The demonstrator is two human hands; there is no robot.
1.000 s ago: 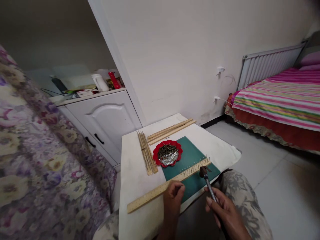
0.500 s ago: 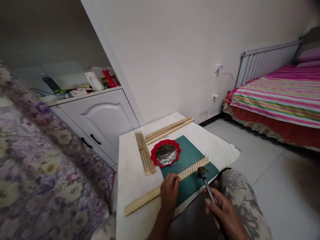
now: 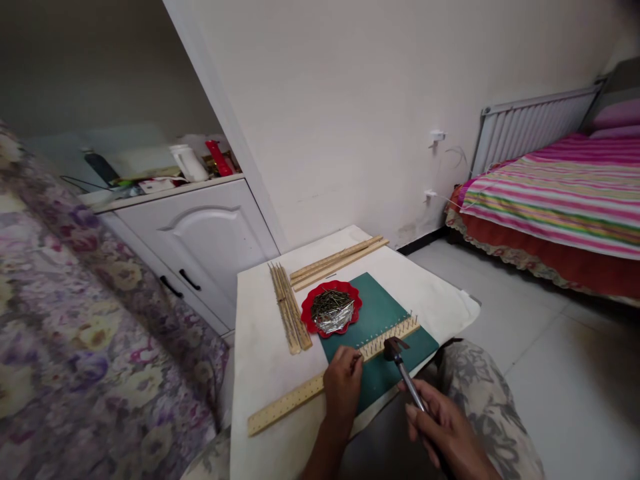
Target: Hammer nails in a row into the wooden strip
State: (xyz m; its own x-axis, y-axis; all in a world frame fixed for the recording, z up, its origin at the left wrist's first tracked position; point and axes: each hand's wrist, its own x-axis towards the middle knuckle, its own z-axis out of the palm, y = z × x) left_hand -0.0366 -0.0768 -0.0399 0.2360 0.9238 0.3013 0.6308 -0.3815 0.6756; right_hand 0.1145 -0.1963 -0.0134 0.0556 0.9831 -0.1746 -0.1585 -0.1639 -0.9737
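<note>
A long wooden strip [image 3: 290,405] lies slantwise across a green mat [image 3: 385,313] on a small white table [image 3: 260,360]; a row of nails stands along its right half. My left hand [image 3: 343,387] rests on the strip with fingers pinched at its middle, probably on a nail too small to see. My right hand [image 3: 445,430] is closed round the handle of a small hammer [image 3: 400,365], whose head hovers just by the strip, right of my left fingers. A red dish of nails [image 3: 332,308] sits on the mat behind.
Two bundles of wooden strips [image 3: 290,313] [image 3: 340,259] lie at the table's back. A flowered sofa [image 3: 75,320] is at the left, a white cabinet [image 3: 195,233] behind, a striped bed [image 3: 555,200] at the right. My knee [image 3: 480,387] is under the table's right edge.
The hammer head has moved left and slightly down toward my left fingers. My left hand stays pinched on the strip. The camera shifted a little.
</note>
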